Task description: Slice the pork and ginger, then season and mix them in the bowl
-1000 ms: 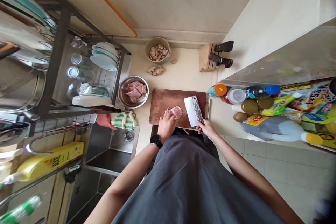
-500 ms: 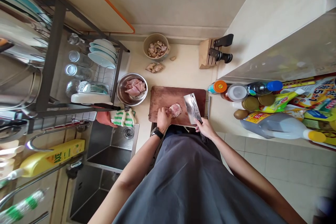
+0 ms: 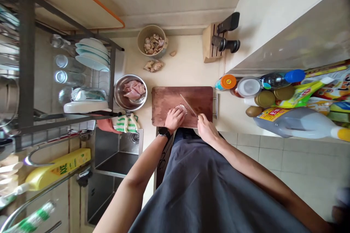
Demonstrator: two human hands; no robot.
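My left hand [image 3: 174, 118] rests curled on a small piece of raw pink meat [image 3: 182, 108], which lies on a brown wooden cutting board [image 3: 164, 102]. The hand covers part of the meat. My right hand [image 3: 207, 129] grips the handle of a steel cleaver [image 3: 189, 105]. The cleaver stands edge-down, so only its thin spine shows, and its blade meets the board beside the meat. A steel bowl [image 3: 130, 76] of raw meat sits left of the board.
A woven basket [image 3: 151, 42] of pale pieces and a wooden knife block [image 3: 212, 42] stand at the back. A dish rack [image 3: 112, 80] holds plates and glasses at left, above a steel sink [image 3: 117, 164]. Bottles and packets [image 3: 284, 98] crowd the right.
The cleaver has turned from lying flat-side up to standing edge-down next to the meat. My left hand has shifted onto the meat, and the view has moved slightly.
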